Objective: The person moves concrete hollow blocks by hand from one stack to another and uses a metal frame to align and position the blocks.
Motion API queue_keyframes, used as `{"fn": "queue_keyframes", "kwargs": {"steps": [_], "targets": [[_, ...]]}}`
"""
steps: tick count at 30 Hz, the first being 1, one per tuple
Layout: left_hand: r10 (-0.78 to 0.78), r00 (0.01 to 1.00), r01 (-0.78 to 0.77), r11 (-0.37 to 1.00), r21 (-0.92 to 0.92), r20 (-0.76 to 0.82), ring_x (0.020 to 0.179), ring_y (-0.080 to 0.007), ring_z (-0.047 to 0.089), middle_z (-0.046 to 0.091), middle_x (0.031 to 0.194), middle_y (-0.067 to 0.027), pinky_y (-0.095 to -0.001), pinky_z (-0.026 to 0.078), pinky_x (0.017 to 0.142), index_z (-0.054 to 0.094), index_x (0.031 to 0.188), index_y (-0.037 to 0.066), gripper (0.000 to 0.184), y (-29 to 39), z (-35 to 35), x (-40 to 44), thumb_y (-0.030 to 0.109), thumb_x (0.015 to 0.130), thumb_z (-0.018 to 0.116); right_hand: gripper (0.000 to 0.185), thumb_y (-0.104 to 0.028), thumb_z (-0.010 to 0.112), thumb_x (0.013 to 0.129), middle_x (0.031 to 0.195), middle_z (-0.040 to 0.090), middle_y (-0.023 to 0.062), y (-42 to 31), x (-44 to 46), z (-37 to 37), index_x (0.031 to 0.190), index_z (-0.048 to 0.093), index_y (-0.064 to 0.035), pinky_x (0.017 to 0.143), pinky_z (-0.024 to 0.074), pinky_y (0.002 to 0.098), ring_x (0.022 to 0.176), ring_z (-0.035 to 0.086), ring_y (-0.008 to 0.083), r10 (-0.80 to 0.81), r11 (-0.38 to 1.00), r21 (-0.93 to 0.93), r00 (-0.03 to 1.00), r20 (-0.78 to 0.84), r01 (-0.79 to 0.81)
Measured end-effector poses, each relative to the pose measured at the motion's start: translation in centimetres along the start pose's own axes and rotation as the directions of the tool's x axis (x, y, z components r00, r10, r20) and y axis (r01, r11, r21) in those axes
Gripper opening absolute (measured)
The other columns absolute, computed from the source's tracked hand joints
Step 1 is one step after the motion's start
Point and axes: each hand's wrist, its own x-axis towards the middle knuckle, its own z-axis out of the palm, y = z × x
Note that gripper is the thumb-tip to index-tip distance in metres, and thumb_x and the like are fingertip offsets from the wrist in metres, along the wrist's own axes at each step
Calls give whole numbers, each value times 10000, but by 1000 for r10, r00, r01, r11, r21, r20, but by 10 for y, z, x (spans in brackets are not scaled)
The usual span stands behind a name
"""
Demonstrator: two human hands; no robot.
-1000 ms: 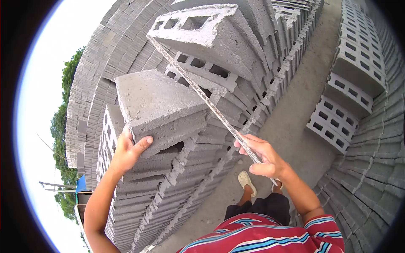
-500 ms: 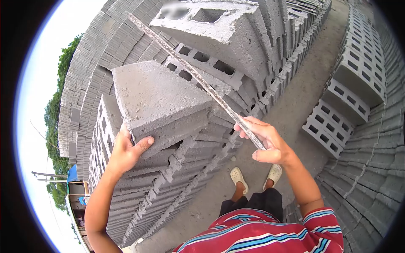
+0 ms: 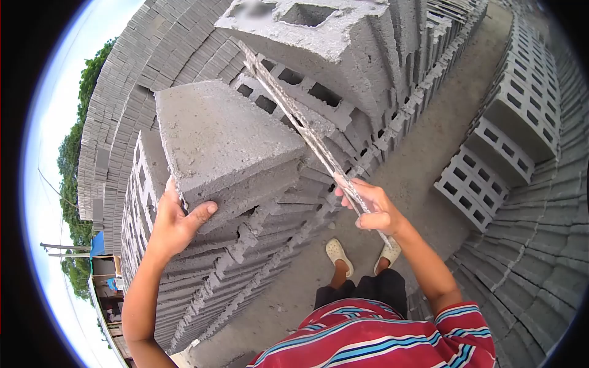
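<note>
Our left hand's (image 3: 177, 222) grip clasped a concrete block (image 3: 227, 132) at its near corner, atop a stack (image 3: 215, 288), seemingly to steady it. Our right hand (image 3: 374, 210) held a thin stick (image 3: 305, 130) near its lower end, perhaps for reach.

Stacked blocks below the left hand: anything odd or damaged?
Edges look jagged on the stack below the left hand, unlike the straighter edges of the hollow blocks at right. Whether that is damage or rough casting, I cannot tell.
</note>
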Motion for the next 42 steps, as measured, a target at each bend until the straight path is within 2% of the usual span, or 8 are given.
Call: {"fn": "queue_keyframes", "kwargs": {"steps": [7,11,16,20,27,33,37,42], "targets": [[-53,999,53,998,17,2,1087,-211,478,530,1173,-141,-317,326,967,354,1270,-45,662,4,1,1,90,728,710,881,-163,552,497,1030,475,101,-11,-2,8,1333,357,31,876,336,261,927,461,201,-311,949,-59,950,19,311],[-67,998,67,997,22,-3,1085,-211,480,535,1166,-140,-317,330,964,356,1267,-45,658,9,2,-3,94,731,711,883,-168,564,476,1082,475,145,28,-3,3,1307,373,66,928,303,258,1009,467,223,-51,996,-82,996,-74,45],[-75,997,75,997,5,9,1077,-202,484,544,1152,-139,-311,336,956,368,1252,-52,631,6,1,0,81,733,702,857,-154,571,494,1051,465,112,1,-6,14,1312,393,26,849,336,236,917,443,174,-316,947,-70,949,-16,314],[-36,999,36,999,-1,10,1052,-210,496,556,1126,-149,-311,348,942,382,1235,-63,623,4,1,2,121,738,710,857,-142,573,501,1004,448,101,37,1,5,1321,384,23,840,360,268,910,440,181,-19,996,-85,995,-101,11],[-4,997,-5,993,116,79,1087,-199,468,534,1153,-136,-316,326,964,409,1204,-78,582,12,-7,10,173,770,705,883,-175,568,476,1107,457,137,19,-35,29,1311,384,47,870,384,299,942,462,203,-263,963,-84,957,-120,254],[-150,985,92,871,483,84,673,-166,482,541,726,-104,-292,396,580,552,816,-67,551,65,-13,56,426,658,741,902,-207,580,432,1132,466,159,5,-52,44,1276,418,67,859,401,321,914,484,208,-261,961,-158,938,-227,229],[-68,983,-41,830,557,172,946,-328,580,606,1020,-219,-394,452,790,592,1003,-69,571,101,8,97,395,679,673,947,-303,608,453,1122,476,153,-11,-77,52,1301,391,55,821,407,321,900,489,206,-306,938,-255,906,-292,235],[-80,955,-104,812,574,286,999,-331,565,588,1088,-217,-404,441,838,589,1075,-39,591,115,9,113,361,654,700,990,-401,634,518,1148,447,160,-29,-129,56,1345,326,50,811,388,326,913,471,210,-397,841,-497,867,-302,212]]}}
